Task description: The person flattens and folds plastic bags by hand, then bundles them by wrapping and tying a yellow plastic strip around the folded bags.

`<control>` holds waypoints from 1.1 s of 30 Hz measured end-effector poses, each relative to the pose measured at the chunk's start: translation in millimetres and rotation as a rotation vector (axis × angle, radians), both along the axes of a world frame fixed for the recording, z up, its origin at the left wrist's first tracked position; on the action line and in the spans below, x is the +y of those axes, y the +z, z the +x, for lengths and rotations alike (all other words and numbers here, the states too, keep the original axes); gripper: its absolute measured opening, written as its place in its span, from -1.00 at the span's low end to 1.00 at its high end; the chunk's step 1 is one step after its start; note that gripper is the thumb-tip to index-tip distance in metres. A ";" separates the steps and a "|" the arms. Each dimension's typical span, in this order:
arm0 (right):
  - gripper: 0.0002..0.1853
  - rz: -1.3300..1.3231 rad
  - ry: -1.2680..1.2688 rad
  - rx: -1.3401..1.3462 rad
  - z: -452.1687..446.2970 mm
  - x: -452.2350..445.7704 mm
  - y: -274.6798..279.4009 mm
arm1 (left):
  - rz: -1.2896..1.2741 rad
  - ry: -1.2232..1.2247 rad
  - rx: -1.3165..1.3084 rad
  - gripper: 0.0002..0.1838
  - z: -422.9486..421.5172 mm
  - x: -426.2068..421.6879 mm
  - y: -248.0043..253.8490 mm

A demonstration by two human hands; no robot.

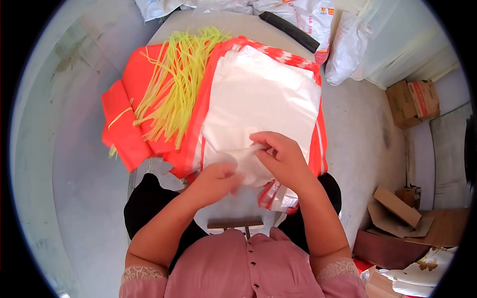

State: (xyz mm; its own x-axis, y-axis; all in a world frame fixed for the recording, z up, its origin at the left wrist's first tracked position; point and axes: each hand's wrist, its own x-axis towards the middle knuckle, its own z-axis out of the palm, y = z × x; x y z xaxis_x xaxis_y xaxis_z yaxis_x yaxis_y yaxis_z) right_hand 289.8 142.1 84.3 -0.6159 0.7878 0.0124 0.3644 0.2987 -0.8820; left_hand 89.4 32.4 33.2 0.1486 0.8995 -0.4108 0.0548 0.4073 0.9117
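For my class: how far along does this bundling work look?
Seemingly done: one folded red bundle, with a yellow band around it. In hand: the right hand pinches gathered white sheeting; the left hand is blurred beside it. Probably left: the flat red-and-white stack, with loose yellow strips lying at its side. How many rounds remain, I can't tell.

Head view: worn on person's head, looking forward and steeply down. Lens above shirt (213,268), facing across bench (198,21) from near edge toward far edge. Left hand (279,149) and right hand (218,181) at close range, around mid-frame. Wide, round field with dark corners; bags (310,27) past far edge at top, floor (357,149) and carton (417,102) beyond right edge.
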 end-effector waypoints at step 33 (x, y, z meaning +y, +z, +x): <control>-0.71 0.540 0.037 -0.185 11.3 -13.9 -12.3 | 1.115 -0.190 0.942 -0.53 6.1 24.2 -1.1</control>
